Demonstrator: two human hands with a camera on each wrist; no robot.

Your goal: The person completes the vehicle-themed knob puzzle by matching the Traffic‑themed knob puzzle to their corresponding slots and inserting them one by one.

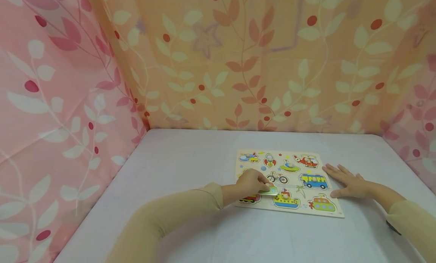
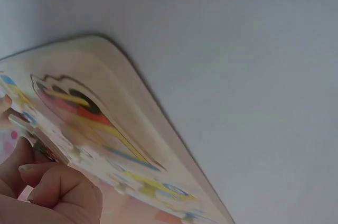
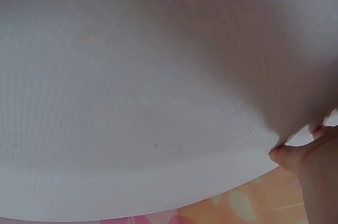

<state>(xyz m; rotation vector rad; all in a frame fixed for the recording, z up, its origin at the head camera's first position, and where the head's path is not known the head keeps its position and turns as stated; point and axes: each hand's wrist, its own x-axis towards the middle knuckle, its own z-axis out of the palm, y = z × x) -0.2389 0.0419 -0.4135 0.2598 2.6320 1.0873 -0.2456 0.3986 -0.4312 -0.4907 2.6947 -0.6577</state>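
A wooden knob puzzle board (image 1: 299, 193) with printed vehicles lies flat on the white table. My left hand (image 1: 252, 181) pinches a green puzzle piece (image 1: 271, 191) over the board's lower left part, close to the boat piece (image 1: 286, 199) and the red vehicle piece (image 1: 250, 198). In the left wrist view, the fingers of that hand (image 2: 58, 192) hold the thin piece near the board. Fingers spread, my right hand (image 1: 352, 183) rests on the table at the board's right edge, beside the bus piece (image 1: 314, 181); in the right wrist view only some fingertips (image 3: 285, 155) show.
Other pieces sit in the board: a rocket (image 1: 270, 161), a helicopter (image 1: 308, 161), a bicycle (image 1: 277, 178) and a submarine (image 1: 323, 204). Patterned curtains (image 1: 211, 66) stand behind and at both sides of the table (image 1: 177, 161).
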